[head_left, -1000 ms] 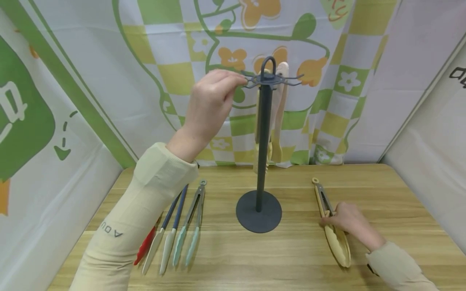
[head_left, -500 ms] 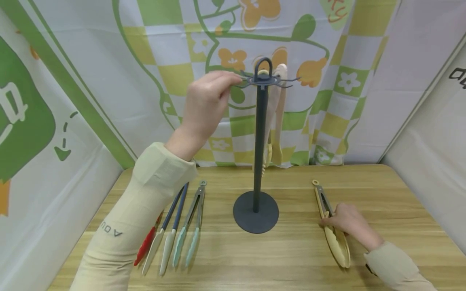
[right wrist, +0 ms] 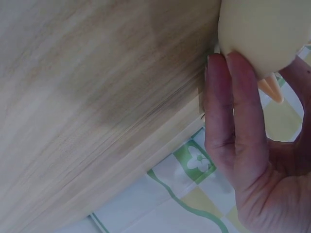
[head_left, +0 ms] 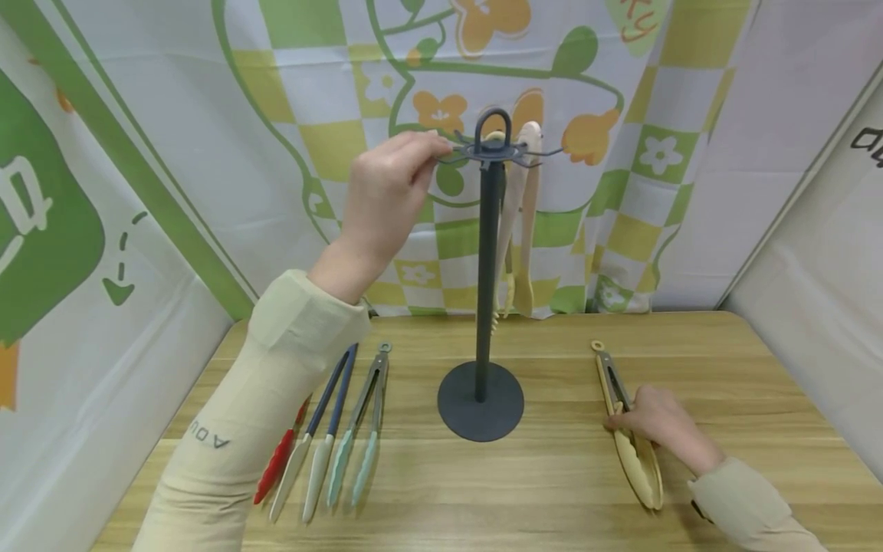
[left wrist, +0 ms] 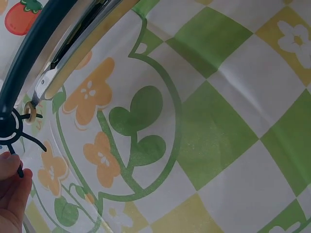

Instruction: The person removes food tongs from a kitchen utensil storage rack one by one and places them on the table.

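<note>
Tongs (head_left: 638, 469), cream, lie on table (head_left: 566, 491) in head view, right hand (head_left: 658, 418) gripping them; left hand (head_left: 392, 192) at dark stand (head_left: 486, 291). Left wrist: I see it pinching a hook (left wrist: 20, 169). Right wrist: hand holds, probably, those tongs.

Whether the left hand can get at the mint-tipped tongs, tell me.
Probably yes: nothing lies over the mint-tipped tongs, but the left hand pinches a hook of the rack and would need to let go first.
</note>
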`<action>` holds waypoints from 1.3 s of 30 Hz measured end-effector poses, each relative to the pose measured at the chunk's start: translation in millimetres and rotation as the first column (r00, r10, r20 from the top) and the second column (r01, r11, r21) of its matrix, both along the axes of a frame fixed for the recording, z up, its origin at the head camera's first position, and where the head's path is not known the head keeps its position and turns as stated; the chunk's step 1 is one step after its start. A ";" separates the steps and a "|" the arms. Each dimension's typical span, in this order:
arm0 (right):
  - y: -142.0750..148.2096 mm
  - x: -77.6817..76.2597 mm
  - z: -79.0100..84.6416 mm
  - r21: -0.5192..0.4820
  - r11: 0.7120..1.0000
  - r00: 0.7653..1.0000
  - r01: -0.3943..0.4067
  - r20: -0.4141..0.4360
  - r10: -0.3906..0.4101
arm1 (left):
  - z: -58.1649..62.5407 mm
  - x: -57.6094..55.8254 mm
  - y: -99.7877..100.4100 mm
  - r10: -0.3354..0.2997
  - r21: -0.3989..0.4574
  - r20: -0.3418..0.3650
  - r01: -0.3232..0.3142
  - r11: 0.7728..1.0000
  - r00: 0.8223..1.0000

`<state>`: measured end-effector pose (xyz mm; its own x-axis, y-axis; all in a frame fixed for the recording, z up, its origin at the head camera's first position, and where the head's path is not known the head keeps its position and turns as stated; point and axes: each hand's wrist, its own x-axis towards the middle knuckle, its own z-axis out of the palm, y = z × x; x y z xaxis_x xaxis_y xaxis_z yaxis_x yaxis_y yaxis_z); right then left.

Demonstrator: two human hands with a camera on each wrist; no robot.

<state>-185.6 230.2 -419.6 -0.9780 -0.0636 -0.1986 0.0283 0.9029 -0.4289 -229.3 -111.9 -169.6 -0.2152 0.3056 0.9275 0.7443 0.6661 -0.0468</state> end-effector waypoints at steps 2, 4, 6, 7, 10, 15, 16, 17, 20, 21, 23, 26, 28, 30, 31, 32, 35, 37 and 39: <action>0.0 0.3 0.0 -0.003 1.000 1.000 0.001 0.005 -0.001 | 0.0 0.6 -0.1 -0.001 -0.003 0.005 0.001 1.000 1.000; 0.1 0.5 -0.1 -0.004 1.000 1.000 0.001 0.010 -0.001 | -0.1 1.4 -0.1 0.002 -0.009 0.016 -0.001 1.000 1.000; 0.2 0.8 0.1 -0.006 1.000 1.000 0.000 0.016 0.000 | -0.1 2.3 -0.2 0.007 -0.017 0.028 -0.006 1.000 1.000; 0.2 1.0 0.2 -0.007 1.000 1.000 0.000 0.020 0.000 | -0.1 2.8 -0.1 0.011 -0.020 0.035 -0.010 1.000 0.999; -0.4 1.5 0.8 -0.017 1.000 0.999 0.007 0.032 -0.007 | 0.1 3.7 -0.5 0.016 -0.027 0.045 -0.015 1.000 0.999; -2.0 1.3 2.6 -0.021 1.000 0.998 0.022 0.053 -0.021 | 1.9 7.1 -1.7 0.002 -0.027 0.034 -0.001 1.000 0.999; -2.2 1.3 2.9 -0.019 1.000 0.998 0.022 0.056 -0.021 | 2.4 8.3 -1.9 0.000 -0.030 0.035 0.001 1.000 0.999; -2.3 1.2 3.0 -0.018 1.000 0.998 0.022 0.055 -0.021 | 2.9 9.4 -2.0 -0.002 -0.034 0.032 0.003 0.999 0.999; -2.2 1.5 3.3 -0.017 1.000 0.998 0.021 0.054 -0.020 | 4.6 12.2 -2.1 -0.005 -0.057 0.029 0.007 0.998 1.000; -2.3 1.7 3.5 -0.017 1.000 0.998 0.021 0.054 -0.020 | 5.1 12.9 -2.2 -0.005 -0.065 0.028 0.006 0.998 1.000; -2.3 2.4 4.3 -0.023 1.000 0.998 0.020 0.056 -0.019 | 6.1 14.2 -2.4 -0.006 -0.078 0.025 0.008 0.997 1.000; -2.6 3.2 7.0 -0.020 1.000 0.999 0.001 0.052 0.000 | 7.3 16.1 -2.3 -0.022 -0.087 0.006 0.022 0.996 1.000; -2.5 3.6 10.0 -0.016 1.000 0.999 -0.016 0.048 0.016 | 8.1 17.8 -1.7 -0.031 -0.097 -0.016 0.030 0.995 0.999; -2.0 3.4 13.5 -0.012 0.999 0.998 -0.033 0.045 0.034 | 8.8 19.5 -0.6 -0.045 -0.108 -0.045 0.040 0.993 0.998; -1.6 3.0 15.6 -0.012 0.999 0.998 -0.038 0.045 0.039 | 9.2 20.6 0.1 -0.050 -0.114 -0.056 0.043 0.993 0.997; -1.1 2.3 17.2 -0.008 0.999 0.998 -0.044 0.044 0.044 | 9.4 21.4 0.7 -0.054 -0.120 -0.069 0.045 0.992 0.996; 0.5 -1.8 22.4 0.013 0.998 0.997 -0.056 0.048 0.055 | 9.7 23.6 3.3 -0.068 -0.138 -0.100 0.054 0.989 0.993; 1.6 -5.9 25.9 0.030 0.997 0.997 -0.068 0.044 0.066 | 9.6 24.9 5.1 -0.077 -0.154 -0.112 0.059 0.986 0.991; 2.4 -10.2 30.1 0.044 0.995 0.996 -0.086 0.031 0.085 | 9.3 26.2 6.9 -0.083 -0.169 -0.115 0.063 0.984 0.990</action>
<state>-195.8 232.7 -389.5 -0.9632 -0.1370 -0.2311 -0.0378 0.9209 -0.3881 -203.1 -105.1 -160.3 -0.0761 0.4672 0.8809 0.7729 0.5857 -0.2439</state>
